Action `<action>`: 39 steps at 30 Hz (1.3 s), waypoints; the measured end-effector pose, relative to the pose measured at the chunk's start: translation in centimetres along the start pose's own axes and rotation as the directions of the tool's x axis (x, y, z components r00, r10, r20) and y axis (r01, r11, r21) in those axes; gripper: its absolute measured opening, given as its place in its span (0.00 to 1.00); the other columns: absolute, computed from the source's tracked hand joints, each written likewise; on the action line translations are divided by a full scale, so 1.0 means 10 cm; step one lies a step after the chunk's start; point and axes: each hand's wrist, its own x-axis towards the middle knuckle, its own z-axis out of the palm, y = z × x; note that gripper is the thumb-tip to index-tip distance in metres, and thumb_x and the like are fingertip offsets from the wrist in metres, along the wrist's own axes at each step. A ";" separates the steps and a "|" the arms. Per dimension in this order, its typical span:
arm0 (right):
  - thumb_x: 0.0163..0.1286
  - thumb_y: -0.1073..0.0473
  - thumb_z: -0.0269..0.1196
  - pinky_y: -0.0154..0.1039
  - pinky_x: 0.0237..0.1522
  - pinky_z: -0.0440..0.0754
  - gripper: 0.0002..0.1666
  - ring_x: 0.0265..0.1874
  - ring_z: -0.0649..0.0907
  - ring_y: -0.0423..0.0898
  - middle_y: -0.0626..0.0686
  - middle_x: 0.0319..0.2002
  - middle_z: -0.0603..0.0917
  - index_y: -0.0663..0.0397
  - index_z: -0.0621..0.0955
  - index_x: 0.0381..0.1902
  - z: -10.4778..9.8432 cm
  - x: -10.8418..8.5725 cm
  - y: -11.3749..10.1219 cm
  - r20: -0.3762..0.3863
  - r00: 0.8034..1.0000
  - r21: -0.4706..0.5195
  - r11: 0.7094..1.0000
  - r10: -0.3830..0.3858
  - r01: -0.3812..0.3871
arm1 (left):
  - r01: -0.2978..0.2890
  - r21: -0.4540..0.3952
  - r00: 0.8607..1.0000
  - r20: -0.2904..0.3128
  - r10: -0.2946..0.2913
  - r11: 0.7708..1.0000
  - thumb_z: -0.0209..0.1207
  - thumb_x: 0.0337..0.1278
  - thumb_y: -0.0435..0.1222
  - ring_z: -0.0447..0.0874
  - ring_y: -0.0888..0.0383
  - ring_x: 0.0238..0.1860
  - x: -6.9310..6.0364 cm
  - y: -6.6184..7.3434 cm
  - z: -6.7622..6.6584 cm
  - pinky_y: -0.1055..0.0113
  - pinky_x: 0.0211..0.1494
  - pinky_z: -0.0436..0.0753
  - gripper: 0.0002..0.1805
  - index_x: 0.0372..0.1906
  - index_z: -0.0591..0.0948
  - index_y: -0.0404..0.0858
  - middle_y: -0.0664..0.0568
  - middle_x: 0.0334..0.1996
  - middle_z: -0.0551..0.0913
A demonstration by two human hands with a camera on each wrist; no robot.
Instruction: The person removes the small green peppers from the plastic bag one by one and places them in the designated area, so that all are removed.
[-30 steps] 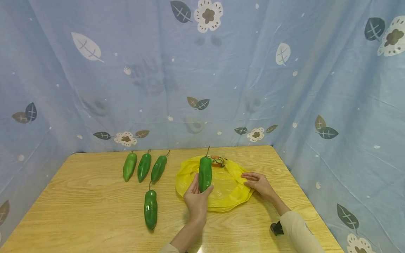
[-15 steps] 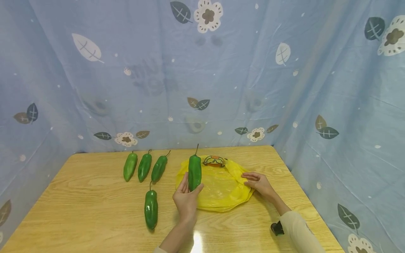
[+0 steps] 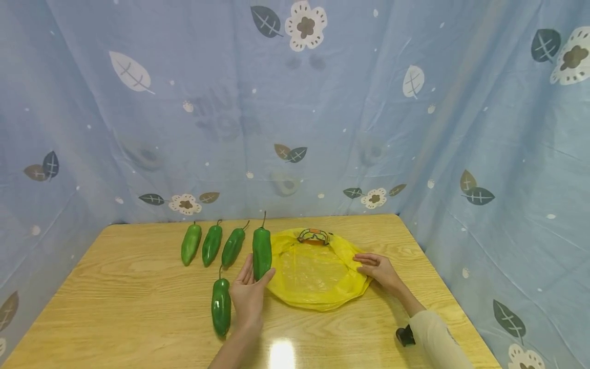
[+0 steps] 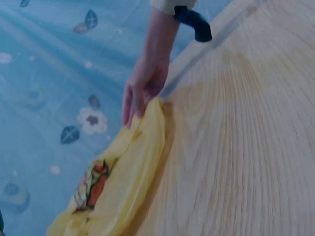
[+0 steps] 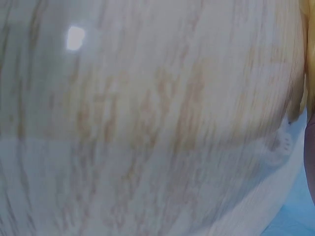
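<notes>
A long green pepper [image 3: 261,253] stands upright in my left hand [image 3: 249,297], pinched near its lower end between thumb and fingers, stem upward. It is just left of a yellow plastic bag [image 3: 318,277] that lies spread on the table with its mouth open. My right hand [image 3: 375,270] grips the bag's right edge; the left wrist view also shows that hand [image 4: 145,86] on the bag [image 4: 140,167]. More green peppers lie to the left: a single pepper [image 3: 221,307] in front, and a row behind it with a lighter pepper [image 3: 191,244] at its left end.
The wooden table [image 3: 124,302] ends at a blue patterned curtain [image 3: 249,128] at the back and sides. A black strap piece [image 3: 405,335] shows at the right sleeve. The right wrist view is mostly tabletop [image 5: 147,98].
My left hand has moved left with the green pepper, from over the yellow plastic bag to beside its left edge. The right hand keeps its place on the bag.
</notes>
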 end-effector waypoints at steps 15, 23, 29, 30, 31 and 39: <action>0.67 0.68 0.61 0.29 0.50 0.82 0.26 0.56 0.79 0.52 0.72 0.58 0.74 0.74 0.71 0.60 -0.05 -0.08 0.07 -0.007 1.000 -0.014 1.000 -0.019 0.019 | 0.069 0.069 0.998 -0.014 -0.068 0.995 0.69 0.52 0.32 0.61 0.48 0.70 0.15 0.09 -0.46 0.76 0.58 0.74 0.40 0.70 0.65 0.39 0.40 0.70 0.60; 0.67 0.68 0.61 0.31 0.50 0.82 0.26 0.56 0.79 0.54 0.71 0.58 0.74 0.74 0.71 0.61 -0.03 -0.11 0.06 -0.014 1.000 -0.013 1.000 -0.002 0.002 | 0.089 0.076 0.995 -0.052 -0.085 0.993 0.69 0.50 0.31 0.62 0.48 0.69 0.21 0.18 -0.73 0.80 0.53 0.77 0.42 0.71 0.63 0.38 0.42 0.70 0.60; 0.67 0.68 0.61 0.30 0.50 0.82 0.26 0.58 0.77 0.57 0.69 0.59 0.75 0.73 0.71 0.61 -0.01 -0.06 0.05 -0.023 1.000 -0.013 1.000 0.012 -0.013 | 0.120 0.086 0.985 -0.132 -0.108 0.989 0.69 0.49 0.29 0.66 0.50 0.67 0.30 0.24 -1.01 0.81 0.52 0.78 0.42 0.70 0.63 0.36 0.42 0.70 0.62; 0.67 0.68 0.61 0.30 0.50 0.82 0.26 0.58 0.77 0.58 0.70 0.59 0.75 0.73 0.71 0.61 -0.01 -0.05 0.04 -0.022 1.000 -0.012 1.000 0.009 -0.009 | 0.127 0.089 0.982 -0.149 -0.113 0.988 0.70 0.48 0.30 0.66 0.51 0.67 0.31 0.25 -1.05 0.82 0.51 0.78 0.43 0.70 0.64 0.37 0.42 0.70 0.62; 0.67 0.68 0.61 0.30 0.50 0.82 0.26 0.58 0.76 0.59 0.70 0.59 0.75 0.73 0.71 0.61 0.00 -0.04 0.04 -0.022 1.000 -0.006 1.000 0.006 -0.006 | 0.132 0.096 0.980 -0.163 -0.115 0.987 0.71 0.47 0.31 0.67 0.52 0.66 0.33 0.25 -1.10 0.82 0.51 0.77 0.43 0.70 0.64 0.37 0.42 0.70 0.62; 0.66 0.69 0.61 0.30 0.51 0.81 0.26 0.59 0.74 0.64 0.72 0.58 0.74 0.76 0.71 0.60 0.00 -0.05 0.01 -0.016 1.000 -0.002 1.000 -0.011 0.011 | 0.182 0.064 0.949 -0.272 -0.158 0.981 0.77 0.37 0.33 0.69 0.61 0.64 0.43 0.03 -1.45 0.85 0.48 0.77 0.45 0.67 0.69 0.45 0.52 0.67 0.67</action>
